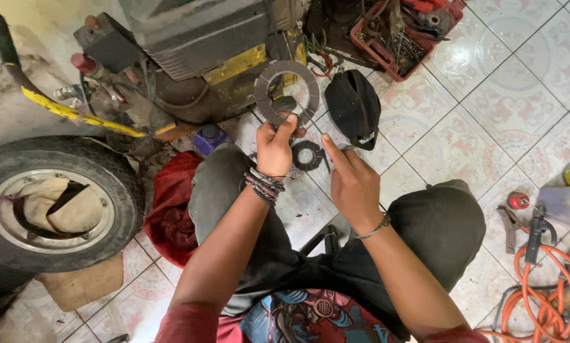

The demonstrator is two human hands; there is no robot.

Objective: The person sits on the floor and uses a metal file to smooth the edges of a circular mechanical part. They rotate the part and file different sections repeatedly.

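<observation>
My left hand (275, 146) holds up a flat grey friction ring (287, 93) by its lower edge, pinched between thumb and fingers. My right hand (351, 181) hovers just right of it, fingers loosely curled and forefinger pointing toward the ring, holding nothing that I can see. Below the hands a smaller dark round part (308, 155) lies on the tiled floor. My knees in dark trousers frame both arms.
A small wheel with tyre (50, 200) lies at left beside a red cloth (170, 203). An engine block (196, 51) sits ahead, a black cap (353, 107) right of it, a red tool tray (402, 38) behind. An orange hose (551, 286) and tools lie at right.
</observation>
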